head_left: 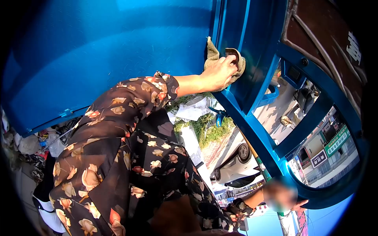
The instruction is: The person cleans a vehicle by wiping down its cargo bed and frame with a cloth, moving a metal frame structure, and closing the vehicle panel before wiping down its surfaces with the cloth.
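My left hand (217, 77) is closed around a bunched tan cloth (213, 54). It presses the cloth against the blue painted metal, where a large flat blue panel (130, 43) meets a ridged blue post (258, 51). Some cloth sticks out past the fingers on both sides. Lower right, my right hand (281, 196) is at the corner of a blue window frame (311, 202). A blur covers most of that hand, and only a fingertip shows beside the frame, so its grip cannot be made out. Both arms wear dark floral sleeves.
The scene appears turned over, with sky at the bottom right. A white car (240, 169) stands on the street beyond the blue frame. Mixed litter (41, 143) lies at the left below the panel. A brown cover (327, 35) with white lettering is at the upper right.
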Demonstrator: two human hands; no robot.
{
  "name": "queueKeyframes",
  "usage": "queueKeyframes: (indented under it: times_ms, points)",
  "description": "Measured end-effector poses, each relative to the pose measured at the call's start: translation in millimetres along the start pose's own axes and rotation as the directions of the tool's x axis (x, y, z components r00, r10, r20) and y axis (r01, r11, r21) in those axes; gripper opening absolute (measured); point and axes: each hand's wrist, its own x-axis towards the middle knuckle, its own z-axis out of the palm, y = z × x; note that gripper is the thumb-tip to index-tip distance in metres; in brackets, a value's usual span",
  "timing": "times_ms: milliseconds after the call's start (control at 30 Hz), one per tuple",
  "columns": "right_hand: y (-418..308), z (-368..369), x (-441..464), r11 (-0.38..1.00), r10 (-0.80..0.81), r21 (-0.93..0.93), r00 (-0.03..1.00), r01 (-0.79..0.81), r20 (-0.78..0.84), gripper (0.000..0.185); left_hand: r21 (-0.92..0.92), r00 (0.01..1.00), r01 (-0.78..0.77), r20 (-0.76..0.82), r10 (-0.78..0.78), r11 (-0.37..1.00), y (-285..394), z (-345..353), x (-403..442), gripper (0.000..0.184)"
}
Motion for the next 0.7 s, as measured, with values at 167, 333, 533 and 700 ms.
queueKeyframes:
  times_ms: [167,333,533,700]
  points:
    - [-27.0,-5.8,5.8,0.988,-0.018,0.155,0.999,0.025,-0.046,0.040,-0.565,0.982,0.156,0.001,-0.188,0.811,17.8,-47.2,1.6,0.028]
    - [-110.3,-27.2,69.8,0.902,0.043,0.428,0.999,-0.053,0.033,0.062,-0.303,0.952,-0.115,-0.305,0.019,0.946,86.9,-66.5,70.6,0.034]
    - [-104.7,-20.5,65.5,0.898,0.079,0.434,0.997,-0.076,0.011,0.051,-0.306,0.977,-0.120,0.133,0.167,0.944,92.9,22.5,-50.0,0.033]
    - [-118.5,-24.2,72.3,0.881,0.112,0.459,0.993,-0.118,0.041,0.060,-0.159,0.971,-0.240,-0.022,0.240,0.958,67.7,9.9,-20.5,0.033]
